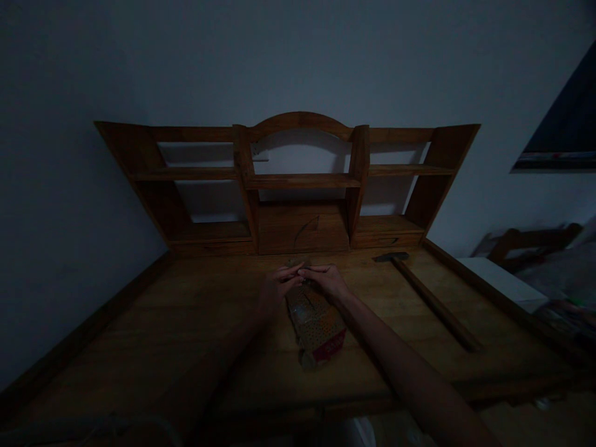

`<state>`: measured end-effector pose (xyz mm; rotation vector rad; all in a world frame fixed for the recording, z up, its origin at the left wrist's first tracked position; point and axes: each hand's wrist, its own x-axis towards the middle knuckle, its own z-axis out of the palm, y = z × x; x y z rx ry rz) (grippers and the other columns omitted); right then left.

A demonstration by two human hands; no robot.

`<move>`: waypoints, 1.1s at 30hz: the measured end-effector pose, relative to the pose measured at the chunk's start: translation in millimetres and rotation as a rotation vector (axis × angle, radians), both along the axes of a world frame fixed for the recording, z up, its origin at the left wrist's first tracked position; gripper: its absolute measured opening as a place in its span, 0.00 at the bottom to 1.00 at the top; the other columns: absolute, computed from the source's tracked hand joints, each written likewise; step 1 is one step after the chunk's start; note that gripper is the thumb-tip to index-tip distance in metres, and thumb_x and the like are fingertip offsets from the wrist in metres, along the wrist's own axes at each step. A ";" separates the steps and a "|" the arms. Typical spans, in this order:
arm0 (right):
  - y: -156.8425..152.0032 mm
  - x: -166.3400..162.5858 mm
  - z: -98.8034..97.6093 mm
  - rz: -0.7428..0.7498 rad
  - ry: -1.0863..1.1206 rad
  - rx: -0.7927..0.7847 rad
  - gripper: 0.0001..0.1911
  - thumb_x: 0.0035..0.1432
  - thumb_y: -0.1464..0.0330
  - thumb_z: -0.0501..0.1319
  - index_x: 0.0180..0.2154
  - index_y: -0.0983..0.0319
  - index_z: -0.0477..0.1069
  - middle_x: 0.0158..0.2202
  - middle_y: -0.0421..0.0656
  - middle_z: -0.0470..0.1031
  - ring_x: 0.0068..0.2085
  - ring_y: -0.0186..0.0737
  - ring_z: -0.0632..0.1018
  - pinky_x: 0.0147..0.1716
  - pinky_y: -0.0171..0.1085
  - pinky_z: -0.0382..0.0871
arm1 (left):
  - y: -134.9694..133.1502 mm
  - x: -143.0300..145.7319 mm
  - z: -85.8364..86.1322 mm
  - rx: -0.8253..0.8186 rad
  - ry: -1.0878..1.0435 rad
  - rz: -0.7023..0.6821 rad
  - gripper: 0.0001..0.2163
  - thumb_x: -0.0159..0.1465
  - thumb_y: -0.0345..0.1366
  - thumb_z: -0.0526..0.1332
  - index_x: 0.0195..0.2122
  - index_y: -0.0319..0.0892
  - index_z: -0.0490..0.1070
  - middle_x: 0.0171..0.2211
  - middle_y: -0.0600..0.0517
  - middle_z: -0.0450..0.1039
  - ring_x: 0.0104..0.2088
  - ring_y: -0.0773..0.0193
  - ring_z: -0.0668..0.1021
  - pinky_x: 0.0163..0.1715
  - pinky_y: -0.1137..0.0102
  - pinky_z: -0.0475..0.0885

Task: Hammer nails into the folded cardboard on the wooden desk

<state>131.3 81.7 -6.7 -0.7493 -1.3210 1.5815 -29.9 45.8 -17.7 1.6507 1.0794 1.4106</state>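
A speckled brown box (pixel 321 320) with a red printed end lies on the wooden desk in front of me, with what looks like clear tape or film shining on its top. My left hand (pixel 278 287) and my right hand (pixel 329 279) meet over the box's far end. Fingers and thumbs are drawn together there in a pinch, nearly touching each other. Whatever is between the fingertips is too small and dark to name. To the right lies a hammer (pixel 431 298), its dark head toward the shelf and its long wooden handle slanting toward me.
At the back of the desk (pixel 186 310) stands a wooden shelf unit (pixel 302 180) with open compartments and small drawers. A raised wooden rim runs along the desk's sides. Beyond the right rim are a white surface (pixel 500 282) and a wooden chair back (pixel 535 239). The light is dim.
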 end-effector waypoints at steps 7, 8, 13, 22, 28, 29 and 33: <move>3.7 -0.5 1.6 -0.083 0.139 -0.034 0.16 0.40 0.61 0.70 0.31 0.64 0.79 0.30 0.44 0.79 0.29 0.35 0.76 0.30 0.33 0.67 | -2.0 2.4 12.0 0.104 0.177 0.170 0.19 0.57 0.44 0.63 0.49 0.46 0.72 0.35 0.51 0.72 0.33 0.65 0.75 0.34 0.70 0.73; 4.8 0.4 2.8 -0.101 0.169 -0.040 0.16 0.41 0.61 0.70 0.32 0.64 0.78 0.32 0.45 0.79 0.31 0.36 0.77 0.32 0.34 0.68 | -1.0 0.8 12.3 0.110 0.201 0.193 0.17 0.58 0.44 0.63 0.47 0.46 0.73 0.35 0.51 0.71 0.33 0.65 0.75 0.34 0.71 0.72; 11.6 7.1 8.8 -0.176 0.261 -0.082 0.15 0.40 0.61 0.71 0.31 0.63 0.77 0.33 0.46 0.79 0.34 0.37 0.78 0.33 0.34 0.70 | 4.2 -6.9 4.8 0.063 0.409 0.043 0.12 0.55 0.45 0.65 0.36 0.45 0.78 0.30 0.51 0.71 0.31 0.65 0.72 0.31 0.71 0.67; 12.4 10.1 7.5 -0.177 0.251 -0.123 0.13 0.40 0.62 0.71 0.29 0.62 0.77 0.33 0.47 0.80 0.34 0.41 0.79 0.31 0.35 0.71 | 2.2 -6.9 3.0 0.006 0.511 -0.168 0.08 0.55 0.41 0.65 0.31 0.41 0.76 0.30 0.51 0.70 0.32 0.64 0.72 0.33 0.71 0.65; 18.4 9.9 0.5 -0.164 0.209 -0.107 0.13 0.41 0.61 0.70 0.29 0.61 0.77 0.33 0.45 0.79 0.34 0.38 0.79 0.35 0.35 0.71 | 1.6 -6.5 0.9 -0.015 0.437 -0.163 0.09 0.58 0.41 0.60 0.33 0.40 0.72 0.31 0.53 0.72 0.30 0.66 0.72 0.31 0.72 0.66; 18.7 9.9 0.1 -0.162 0.196 -0.098 0.13 0.41 0.61 0.70 0.29 0.61 0.77 0.33 0.44 0.79 0.34 0.38 0.79 0.35 0.35 0.71 | 2.2 -6.5 0.2 -0.026 0.394 -0.157 0.09 0.59 0.41 0.60 0.34 0.40 0.72 0.31 0.53 0.72 0.30 0.66 0.73 0.31 0.72 0.67; 15.6 9.3 0.3 -0.131 0.105 -0.046 0.13 0.39 0.61 0.70 0.27 0.62 0.78 0.29 0.43 0.79 0.30 0.37 0.77 0.30 0.33 0.67 | 6.1 -7.6 0.3 -0.037 0.245 -0.074 0.09 0.58 0.41 0.61 0.34 0.41 0.72 0.33 0.52 0.75 0.34 0.63 0.77 0.36 0.70 0.70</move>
